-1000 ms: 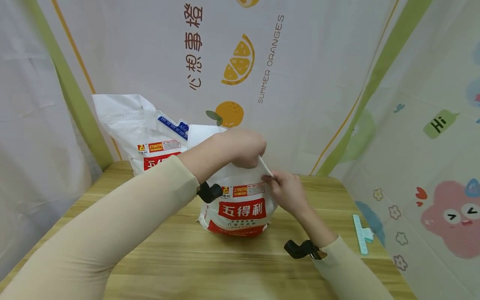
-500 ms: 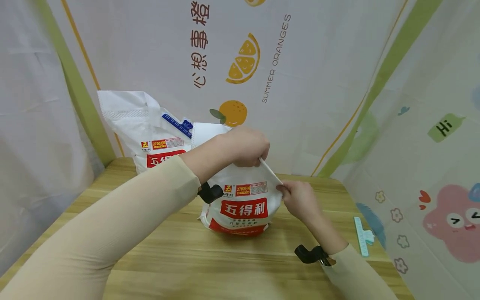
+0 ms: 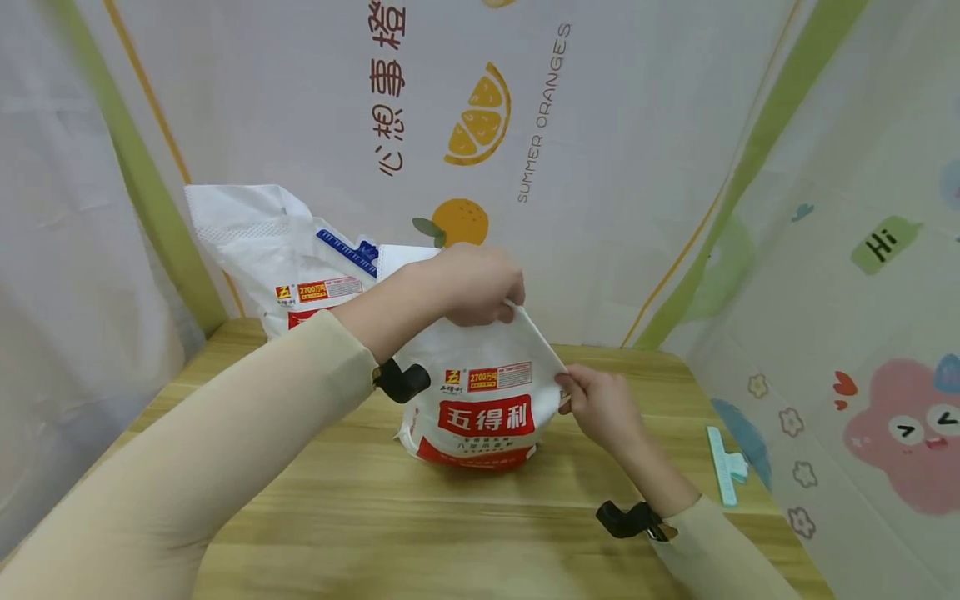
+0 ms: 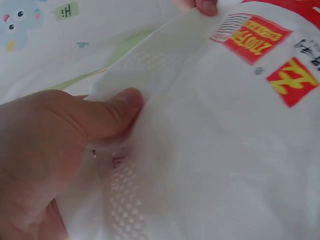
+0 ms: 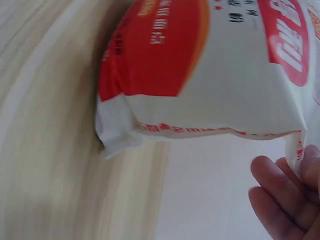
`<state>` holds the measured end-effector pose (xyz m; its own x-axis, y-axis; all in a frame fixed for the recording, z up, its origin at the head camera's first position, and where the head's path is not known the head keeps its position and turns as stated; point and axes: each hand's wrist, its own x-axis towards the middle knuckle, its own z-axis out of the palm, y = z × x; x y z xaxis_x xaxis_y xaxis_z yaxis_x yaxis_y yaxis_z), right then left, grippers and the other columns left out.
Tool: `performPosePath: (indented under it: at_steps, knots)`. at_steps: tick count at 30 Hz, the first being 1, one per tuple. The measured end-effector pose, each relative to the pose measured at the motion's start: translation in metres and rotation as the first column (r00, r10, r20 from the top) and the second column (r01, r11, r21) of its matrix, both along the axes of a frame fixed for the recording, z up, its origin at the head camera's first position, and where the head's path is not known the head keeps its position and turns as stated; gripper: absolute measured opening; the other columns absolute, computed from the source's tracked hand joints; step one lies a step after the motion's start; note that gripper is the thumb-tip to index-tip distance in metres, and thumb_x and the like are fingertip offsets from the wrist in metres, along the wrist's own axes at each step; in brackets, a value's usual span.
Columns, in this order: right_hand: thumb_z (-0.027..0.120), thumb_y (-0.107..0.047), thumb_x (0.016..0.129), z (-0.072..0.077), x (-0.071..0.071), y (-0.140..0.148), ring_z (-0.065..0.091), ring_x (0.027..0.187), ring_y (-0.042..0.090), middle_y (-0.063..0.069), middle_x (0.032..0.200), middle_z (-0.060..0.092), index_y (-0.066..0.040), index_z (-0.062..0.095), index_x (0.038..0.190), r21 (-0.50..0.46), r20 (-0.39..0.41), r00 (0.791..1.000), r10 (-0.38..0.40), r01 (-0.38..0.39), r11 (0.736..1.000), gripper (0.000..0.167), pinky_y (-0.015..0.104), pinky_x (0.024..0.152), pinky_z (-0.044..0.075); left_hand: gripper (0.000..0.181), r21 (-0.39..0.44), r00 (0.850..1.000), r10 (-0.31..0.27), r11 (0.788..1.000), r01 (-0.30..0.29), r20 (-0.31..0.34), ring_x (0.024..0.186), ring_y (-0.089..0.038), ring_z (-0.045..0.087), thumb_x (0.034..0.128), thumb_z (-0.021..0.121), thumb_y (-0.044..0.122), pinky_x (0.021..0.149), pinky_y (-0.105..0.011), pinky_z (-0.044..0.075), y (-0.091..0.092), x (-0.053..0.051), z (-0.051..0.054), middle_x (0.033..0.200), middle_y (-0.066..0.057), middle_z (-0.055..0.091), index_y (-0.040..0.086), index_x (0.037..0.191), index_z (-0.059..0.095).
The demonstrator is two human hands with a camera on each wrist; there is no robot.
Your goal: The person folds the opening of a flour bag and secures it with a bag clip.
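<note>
A white flour bag (image 3: pixel 487 346) with red print stands upright on the table, its folded top edge slanting down to the right. My left hand (image 3: pixel 480 287) grips that edge at the top. In the left wrist view, the thumb of my left hand (image 4: pixel 75 122) presses on the white fabric, with the other fingers mostly hidden behind it. Lower down, my right hand (image 3: pixel 603 408) pinches the right side edge of the bag. The right wrist view has the bag's corner (image 5: pixel 295 150) between the fingers of my right hand (image 5: pixel 285 200).
Behind and to the left stands a second white flour bag (image 3: pixel 247 233), with a blue clip (image 3: pixel 348 252) across its upper part. A teal clip (image 3: pixel 726 467) lies near the right edge of the wooden table (image 3: pixel 360 517). Printed curtains (image 3: pixel 600 167) hang around the back and sides.
My right hand has moved right and down, and a longer stretch of bag edge now spans the two hands. The left hand keeps its grip, shifting slightly.
</note>
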<state>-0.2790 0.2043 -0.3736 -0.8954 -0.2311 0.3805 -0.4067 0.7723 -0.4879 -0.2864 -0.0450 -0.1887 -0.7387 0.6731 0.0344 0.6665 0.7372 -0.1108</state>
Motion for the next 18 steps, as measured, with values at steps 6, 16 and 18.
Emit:
performPosePath:
  at_steps: [6, 16, 18]
  knots:
    - [0.063, -0.029, 0.114, 0.000, -0.001, 0.020, 0.078, 0.081, 0.019, 0.012, 0.110, 0.082, -0.007, 0.076, 0.131, -0.075, 0.128, 0.985, 0.114, -0.105, 0.992, 0.031, 0.031, 0.067, 0.062, 0.021, 0.025, 1.000, -0.011, 1.000, 0.011, -0.022, 0.093, -0.022, 0.071, 0.1088, 0.069, 0.027, 0.084, -0.039, 0.062, -0.007, 0.000, -0.007, 0.115, -0.002, 0.080, 0.017, 0.122, 0.082]
    - [0.052, -0.036, 0.117, 0.005, 0.001, 0.128, 0.074, 0.112, 0.045, 0.030, 0.134, 0.072, 0.009, 0.063, 0.144, 0.155, 0.276, 0.960, -0.058, 0.015, 0.988, 0.053, 0.053, 0.086, 0.064, 0.022, 0.027, 1.000, -0.020, 0.999, 0.020, -0.005, 0.097, -0.022, 0.071, 0.1097, 0.068, 0.027, 0.088, -0.040, 0.063, -0.007, -0.001, -0.008, 0.116, -0.001, 0.080, 0.017, 0.124, 0.080]
    - [0.051, -0.034, 0.117, 0.001, 0.001, 0.152, 0.071, 0.116, 0.052, 0.035, 0.135, 0.070, 0.012, 0.062, 0.142, 0.252, 0.286, 0.950, -0.123, 0.049, 0.967, 0.054, 0.059, 0.089, 0.062, 0.023, 0.025, 1.000, -0.020, 0.999, 0.020, -0.002, 0.099, -0.022, 0.071, 0.1099, 0.067, 0.028, 0.089, -0.041, 0.063, -0.006, -0.001, -0.009, 0.117, -0.002, 0.080, 0.016, 0.126, 0.080]
